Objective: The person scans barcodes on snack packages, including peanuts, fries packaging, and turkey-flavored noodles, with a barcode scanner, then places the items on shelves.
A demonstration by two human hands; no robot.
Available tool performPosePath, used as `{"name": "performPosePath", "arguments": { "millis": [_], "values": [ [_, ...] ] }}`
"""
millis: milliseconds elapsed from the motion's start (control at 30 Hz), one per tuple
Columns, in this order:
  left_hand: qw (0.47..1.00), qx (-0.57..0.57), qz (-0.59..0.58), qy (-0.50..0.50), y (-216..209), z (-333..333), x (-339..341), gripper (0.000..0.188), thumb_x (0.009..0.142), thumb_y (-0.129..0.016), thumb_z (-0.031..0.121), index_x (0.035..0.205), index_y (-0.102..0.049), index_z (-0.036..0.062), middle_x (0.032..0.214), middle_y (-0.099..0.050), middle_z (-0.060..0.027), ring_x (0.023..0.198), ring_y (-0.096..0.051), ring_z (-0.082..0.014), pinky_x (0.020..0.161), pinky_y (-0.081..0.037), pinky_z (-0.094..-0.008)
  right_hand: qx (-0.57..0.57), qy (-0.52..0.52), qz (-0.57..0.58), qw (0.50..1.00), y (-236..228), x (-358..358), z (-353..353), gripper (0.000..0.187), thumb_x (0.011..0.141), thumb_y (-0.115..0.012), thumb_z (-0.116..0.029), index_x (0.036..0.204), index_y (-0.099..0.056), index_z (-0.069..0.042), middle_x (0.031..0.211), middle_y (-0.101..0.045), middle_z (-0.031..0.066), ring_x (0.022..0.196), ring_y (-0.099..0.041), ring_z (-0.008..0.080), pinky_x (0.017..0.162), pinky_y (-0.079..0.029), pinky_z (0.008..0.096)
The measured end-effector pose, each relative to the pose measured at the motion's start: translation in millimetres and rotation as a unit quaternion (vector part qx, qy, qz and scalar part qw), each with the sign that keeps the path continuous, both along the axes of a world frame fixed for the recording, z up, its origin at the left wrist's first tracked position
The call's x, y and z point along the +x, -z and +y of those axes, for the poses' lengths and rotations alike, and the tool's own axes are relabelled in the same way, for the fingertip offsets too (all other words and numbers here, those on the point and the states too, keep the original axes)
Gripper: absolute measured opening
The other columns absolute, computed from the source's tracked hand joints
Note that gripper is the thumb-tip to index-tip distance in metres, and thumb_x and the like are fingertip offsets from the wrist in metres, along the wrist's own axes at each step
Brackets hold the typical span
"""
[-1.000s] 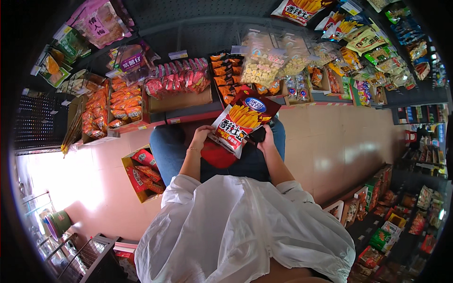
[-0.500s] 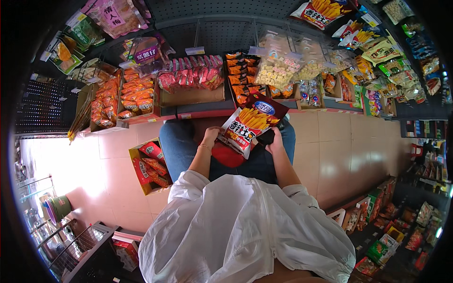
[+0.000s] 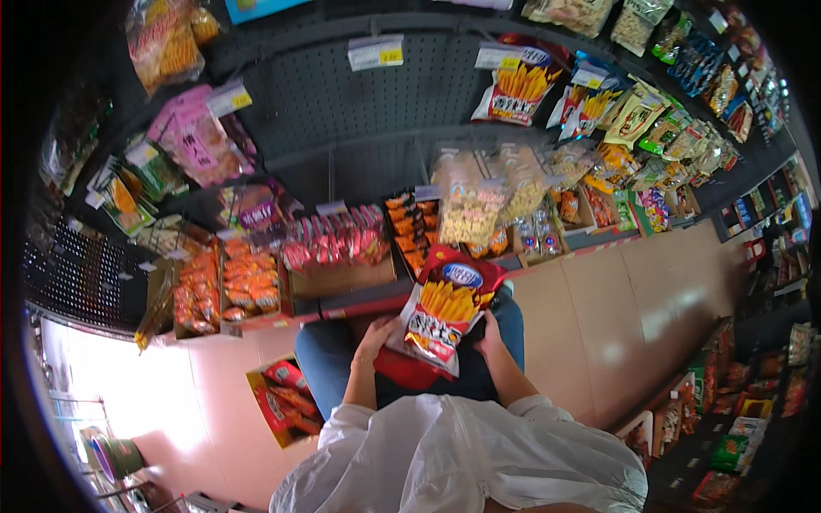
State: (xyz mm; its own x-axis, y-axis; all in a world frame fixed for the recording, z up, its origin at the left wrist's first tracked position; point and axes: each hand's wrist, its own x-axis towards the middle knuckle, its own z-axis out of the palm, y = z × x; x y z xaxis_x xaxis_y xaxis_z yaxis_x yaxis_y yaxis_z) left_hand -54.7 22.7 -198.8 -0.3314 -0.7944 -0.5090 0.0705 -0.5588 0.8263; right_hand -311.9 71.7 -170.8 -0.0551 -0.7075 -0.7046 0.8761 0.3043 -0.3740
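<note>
Chip bag (image 3: pixel 446 312) is gripped by left hand (image 3: pixel 374 338) and right hand (image 3: pixel 492 335), shelf edge (image 3: pixel 363 302) kinda blocked; carton (image 3: pixel 268 409)'s seen off left, bag's back is hidden.

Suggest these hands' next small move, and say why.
I'd perhaps lift the snack bag slightly toward the hanging bag, which looks alike. The held one is low, over the lap, with the left hand at its left edge and the right hand by its right edge.
</note>
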Motion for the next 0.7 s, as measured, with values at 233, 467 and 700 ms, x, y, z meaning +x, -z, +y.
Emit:
{"name": "performPosePath", "arguments": {
  "millis": [233,467,700],
  "values": [
    [0.969,0.157,0.155,0.108,-77.3,-4.4,-11.9,0.046,0.077,-0.056,0.027,0.111,-0.044,-0.0013,0.100,-0.056,-0.0104,0.089,-0.056,-0.0183,0.081,-0.043,-0.0307,-0.027,-0.052,-0.077,0.995,-8.4,-0.8,-3.9,0.036,0.076,-0.046,-0.031,0.102,-0.050,-0.006,0.103,-0.054,0.0109,0.095,-0.052,0.0243,0.083,-0.041,0.0394],
    [0.987,-0.079,0.069,0.122,-93.4,-32.3,-27.9,0.043,0.072,-0.060,0.005,0.112,-0.043,0.0018,0.100,-0.054,-0.0053,0.090,-0.052,-0.0140,0.082,-0.040,-0.0280,-0.102,-0.058,-0.060,0.991,-22.4,-28.3,7.2,0.035,0.076,-0.048,-0.025,0.106,-0.047,-0.007,0.103,-0.054,0.0098,0.089,-0.054,0.0256,0.082,-0.041,0.0406],
    [0.968,-0.235,0.066,0.054,-214.5,-102.5,-91.7,0.035,0.073,-0.056,0.000,0.106,-0.047,-0.0026,0.095,-0.057,-0.0074,0.087,-0.054,-0.0141,0.078,-0.042,-0.0274,-0.252,0.065,-0.210,0.943,-9.7,-63.9,16.3,0.031,0.077,-0.053,-0.017,0.106,-0.045,-0.010,0.071,-0.049,-0.0004,0.066,-0.049,0.0099,0.069,-0.042,0.0312]
  ]
}}
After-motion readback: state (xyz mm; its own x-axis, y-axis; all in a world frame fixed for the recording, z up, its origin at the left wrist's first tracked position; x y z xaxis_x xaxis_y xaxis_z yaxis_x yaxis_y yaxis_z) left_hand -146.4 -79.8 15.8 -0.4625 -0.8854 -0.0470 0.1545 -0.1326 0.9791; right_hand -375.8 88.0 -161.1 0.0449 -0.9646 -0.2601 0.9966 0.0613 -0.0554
